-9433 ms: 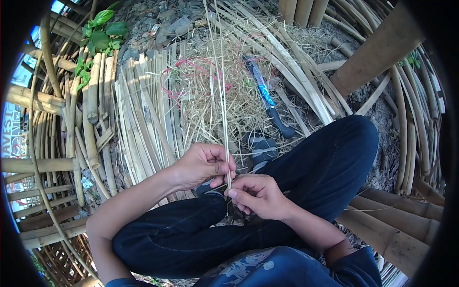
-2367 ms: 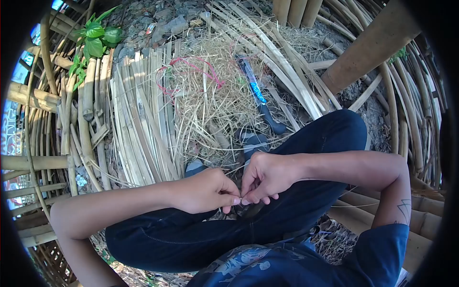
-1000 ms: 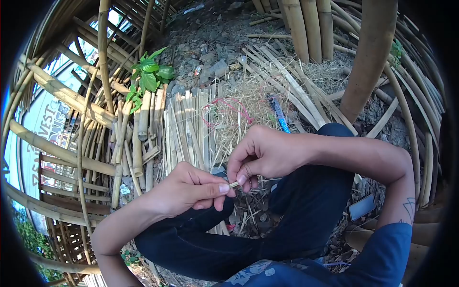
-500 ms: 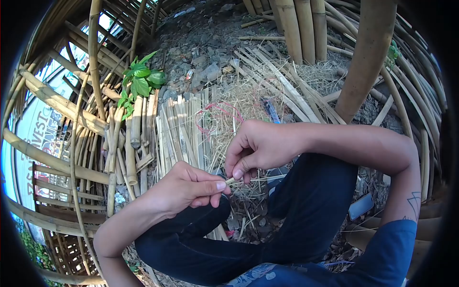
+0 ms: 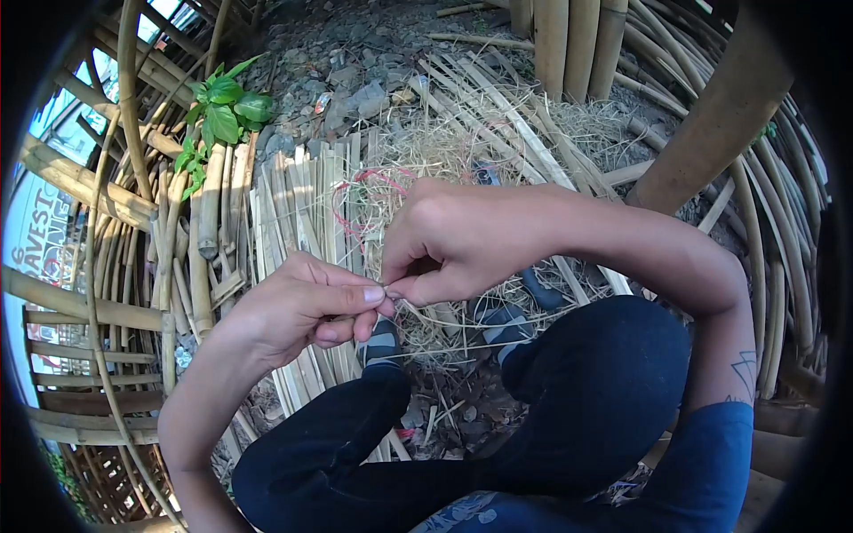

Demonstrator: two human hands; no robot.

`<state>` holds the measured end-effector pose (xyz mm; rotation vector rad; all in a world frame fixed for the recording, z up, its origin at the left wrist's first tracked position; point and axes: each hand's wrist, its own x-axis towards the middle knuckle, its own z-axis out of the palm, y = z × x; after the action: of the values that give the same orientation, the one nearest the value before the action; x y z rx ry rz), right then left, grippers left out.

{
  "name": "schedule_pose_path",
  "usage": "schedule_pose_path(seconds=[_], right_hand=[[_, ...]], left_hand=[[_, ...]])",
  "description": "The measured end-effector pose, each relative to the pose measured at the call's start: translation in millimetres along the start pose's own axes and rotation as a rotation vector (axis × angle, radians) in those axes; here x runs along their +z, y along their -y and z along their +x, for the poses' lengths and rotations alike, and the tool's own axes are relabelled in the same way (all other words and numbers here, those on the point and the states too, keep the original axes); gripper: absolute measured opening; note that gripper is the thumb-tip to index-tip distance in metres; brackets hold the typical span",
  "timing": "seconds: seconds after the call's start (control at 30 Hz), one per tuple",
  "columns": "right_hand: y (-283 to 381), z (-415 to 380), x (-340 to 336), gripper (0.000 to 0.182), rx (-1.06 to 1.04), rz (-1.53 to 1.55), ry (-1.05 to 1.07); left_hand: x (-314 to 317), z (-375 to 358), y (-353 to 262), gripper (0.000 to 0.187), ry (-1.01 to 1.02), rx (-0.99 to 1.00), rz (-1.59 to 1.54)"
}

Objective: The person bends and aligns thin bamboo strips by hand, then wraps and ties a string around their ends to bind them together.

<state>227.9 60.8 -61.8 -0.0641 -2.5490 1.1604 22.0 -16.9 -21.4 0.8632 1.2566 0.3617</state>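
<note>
My left hand (image 5: 298, 306) and my right hand (image 5: 462, 240) meet in front of my knees, fingertips touching. Both are closed in a pinch on a thin pale bamboo strip (image 5: 414, 313), most of which the fingers hide. Below them are my feet in grey-and-dark footwear (image 5: 503, 327), with dry straw-like shavings (image 5: 444, 164) strewn around. A loop of red string (image 5: 338, 209) lies just beyond my left hand. Right of my feet is a dark, handle-shaped object (image 5: 539, 291).
Split bamboo slats (image 5: 289, 209) lie in a row ahead to the left, and more slats (image 5: 515, 115) fan out beyond the shavings. A thick bamboo post (image 5: 711, 120) stands at the right. Bamboo lattice (image 5: 89, 191) rises on the left, near a green leafy plant (image 5: 222, 111).
Both hands have shifted up and left in view and come closer together, so less of the strip shows between them. The view has tilted, bringing my feet into sight.
</note>
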Motion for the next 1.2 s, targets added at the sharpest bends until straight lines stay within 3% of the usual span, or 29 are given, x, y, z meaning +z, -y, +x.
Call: schedule_pose_path(seconds=[0.03,0.13,0.47,0.6,0.67,0.73,0.87,0.93,1.0,1.13,1.2], right_hand=[[-9,4,2,0.009,-0.103,-0.03,-0.021],[-25,8,8,0.011,-0.138,0.047,-0.025],[-113,-35,89,0.015,-0.044,0.194,-0.1],[-189,-64,54,0.025,0.403,0.006,-0.296],[-250,-84,39,0.019,0.714,-0.116,-0.756],[-309,-109,30,0.018,0.804,-0.435,-0.921],[-375,-121,56,0.019,0.795,-0.247,-0.744],[-370,-111,63,0.023,1.015,-0.317,-0.59],[-357,-113,50,0.02,1.048,-0.163,-0.671],[-302,-110,3,0.015,0.854,0.442,-1.116],[-240,-100,-36,0.019,0.762,0.598,-1.221]], left_hand=[[-6,4,-1,0.022,0.008,-0.025,-0.006],[-22,17,4,0.022,0.091,-0.093,-0.075],[-25,87,78,0.017,0.001,-0.376,-0.185],[-27,92,93,0.019,-0.029,-0.442,-0.222],[-26,93,98,0.018,-0.037,-0.447,-0.22],[-23,93,101,0.018,-0.013,-0.47,-0.239],[-17,96,104,0.018,0.003,-0.482,-0.253],[-15,96,105,0.018,0.008,-0.481,-0.274],[-16,96,108,0.018,-0.001,-0.485,-0.289],[-18,92,112,0.018,-0.004,-0.484,-0.31],[-19,92,112,0.018,-0.002,-0.467,-0.309]])
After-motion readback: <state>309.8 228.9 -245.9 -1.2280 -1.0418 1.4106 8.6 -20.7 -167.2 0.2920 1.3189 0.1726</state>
